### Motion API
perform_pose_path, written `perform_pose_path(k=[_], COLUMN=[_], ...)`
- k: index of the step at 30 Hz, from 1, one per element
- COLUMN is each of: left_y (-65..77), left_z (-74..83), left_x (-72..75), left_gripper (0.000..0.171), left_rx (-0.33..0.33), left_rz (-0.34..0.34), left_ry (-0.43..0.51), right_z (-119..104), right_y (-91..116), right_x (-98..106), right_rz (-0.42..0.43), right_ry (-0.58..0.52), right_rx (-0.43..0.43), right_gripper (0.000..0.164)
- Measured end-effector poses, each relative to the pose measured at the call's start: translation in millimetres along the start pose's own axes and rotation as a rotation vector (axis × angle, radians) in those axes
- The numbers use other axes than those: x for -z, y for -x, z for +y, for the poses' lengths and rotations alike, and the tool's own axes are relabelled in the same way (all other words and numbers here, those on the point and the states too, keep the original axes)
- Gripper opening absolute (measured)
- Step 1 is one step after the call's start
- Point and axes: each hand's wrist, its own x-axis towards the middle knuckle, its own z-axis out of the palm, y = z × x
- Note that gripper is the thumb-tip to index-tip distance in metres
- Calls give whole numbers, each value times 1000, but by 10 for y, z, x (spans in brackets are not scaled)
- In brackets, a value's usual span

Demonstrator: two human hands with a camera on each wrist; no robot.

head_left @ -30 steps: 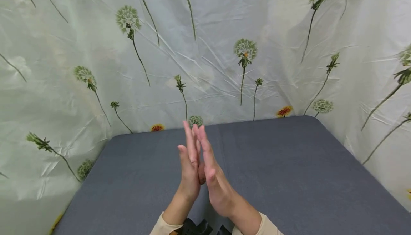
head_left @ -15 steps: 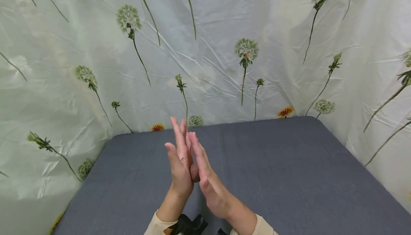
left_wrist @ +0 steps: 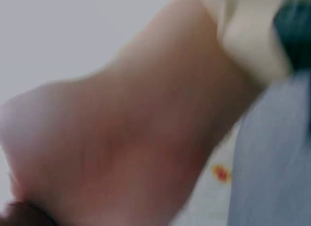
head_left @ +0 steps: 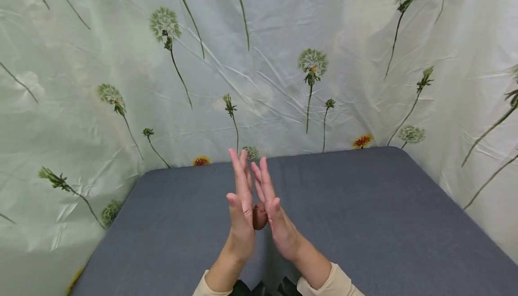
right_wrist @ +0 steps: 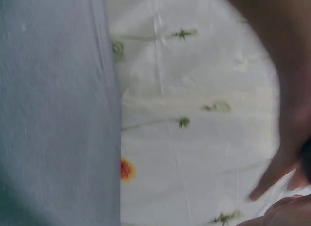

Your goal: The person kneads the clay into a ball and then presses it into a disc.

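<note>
Between two flat, upright palms sits a smooth brown ball (head_left: 260,216) with a crease on its top, perhaps of modelling clay. My left hand (head_left: 242,215) presses on its left side, fingers straight and pointing up and away. From the other side my right hand (head_left: 280,226) touches it, its fingers also straight, thumb raised. Both hands are above the table, and the palms' contact with the ball is partly hidden. The left wrist view shows a blurred left hand (left_wrist: 112,143) with a dark rounded shape at the lower left corner.
A table with a dark grey cloth (head_left: 356,210) spreads under the hands. Behind it and at its sides hangs a pale curtain (head_left: 267,80) printed with dandelions and orange flowers. Black wrist gear (head_left: 259,288) shows at the cream sleeves (head_left: 329,282).
The hands have shifted left, then back right, sliding against each other with the ball between. The right fingertips now stand higher and the palms further apart, showing more of the ball.
</note>
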Motion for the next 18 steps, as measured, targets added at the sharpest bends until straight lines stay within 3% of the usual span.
perform_pose_path(k=[3, 7, 10, 12, 15, 18], left_y=[-19, -23, 12, 49, 84, 49], left_z=[-62, -102, -85, -54, -17, 16], left_x=[123, 62, -91, -176, -187, -51], left_gripper=[82, 79, 79, 79, 80, 78], left_rx=[97, 174, 151, 125, 74, 34], left_rz=[29, -62, -149, -167, -112, -13], left_ry=[60, 217, 265, 238, 179, 117], right_z=[-28, -140, -187, -170, -92, 2], right_y=[27, 5, -10, -8, 15, 19], right_x=[-130, -73, 69, 151, 161, 25], right_rz=[-14, 51, 123, 144, 127, 66], right_ry=[47, 92, 75, 54, 40, 54], right_rx=[52, 131, 125, 107, 57, 41], right_gripper=[77, 79, 78, 78, 75, 72])
